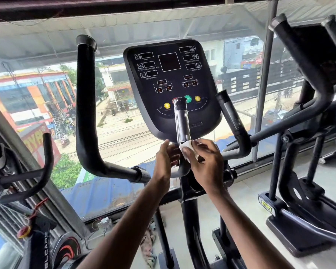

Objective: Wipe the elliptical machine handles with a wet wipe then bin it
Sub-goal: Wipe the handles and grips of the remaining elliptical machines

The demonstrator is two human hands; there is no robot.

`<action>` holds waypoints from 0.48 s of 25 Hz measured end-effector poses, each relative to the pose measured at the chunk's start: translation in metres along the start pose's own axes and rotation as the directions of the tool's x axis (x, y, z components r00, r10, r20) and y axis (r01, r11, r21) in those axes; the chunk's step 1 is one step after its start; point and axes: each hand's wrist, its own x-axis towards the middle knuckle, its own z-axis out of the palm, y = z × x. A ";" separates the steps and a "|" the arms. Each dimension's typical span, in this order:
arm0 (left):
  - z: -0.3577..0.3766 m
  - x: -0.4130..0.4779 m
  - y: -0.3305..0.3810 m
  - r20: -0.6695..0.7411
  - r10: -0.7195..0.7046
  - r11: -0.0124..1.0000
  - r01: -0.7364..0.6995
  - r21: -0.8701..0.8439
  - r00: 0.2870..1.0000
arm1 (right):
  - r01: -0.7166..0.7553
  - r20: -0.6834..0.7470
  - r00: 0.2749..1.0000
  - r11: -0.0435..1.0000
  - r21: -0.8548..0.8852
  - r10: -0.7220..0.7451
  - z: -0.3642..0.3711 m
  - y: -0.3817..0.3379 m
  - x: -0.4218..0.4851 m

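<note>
Right hand [204, 164] pinching a white wipe [185, 146] against the middle handle [182, 121], left hand [165, 162] curled round that handle's lower bend, black console [171, 74] just behind

Console [171, 84] at centre, before the window [124, 133]. A fixed handle [182, 121] rises in front of its lower edge. The left hand [165, 162] grips this handle's bend from the left, and the right hand [206, 164] holds the wet wipe [188, 150] against it from the right. Swing handle [84, 105] at left, second fixed handle [233, 121] at right. Another elliptical [318, 74] stands far right, an exercise bike [37, 171] near left.
</note>
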 end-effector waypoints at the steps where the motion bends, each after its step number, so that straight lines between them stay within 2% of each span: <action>1: 0.002 0.000 0.000 -0.006 -0.002 1.000 0.002 -0.002 1.000 | 0.007 -0.019 1.000 1.000 -0.014 -0.007 0.004 -0.002 -0.005; 4: 0.005 0.000 0.001 -0.016 -0.003 1.000 0.003 0.018 1.000 | 0.102 -0.053 0.993 0.994 -0.038 -0.104 0.011 -0.001 -0.042; 8: 0.003 0.000 0.001 -0.004 0.005 0.997 -0.004 0.072 1.000 | -0.067 -0.222 0.972 0.996 0.060 0.078 0.016 -0.007 -0.040; 10: 0.004 -0.002 0.002 -0.014 -0.005 0.998 0.006 0.070 1.000 | -0.058 -0.238 0.970 0.998 0.000 0.057 0.021 -0.019 -0.032; 12: 0.007 -0.004 0.004 -0.021 0.001 0.998 0.001 0.069 1.000 | 0.007 -0.189 0.982 0.996 -0.090 -0.024 0.020 -0.019 -0.043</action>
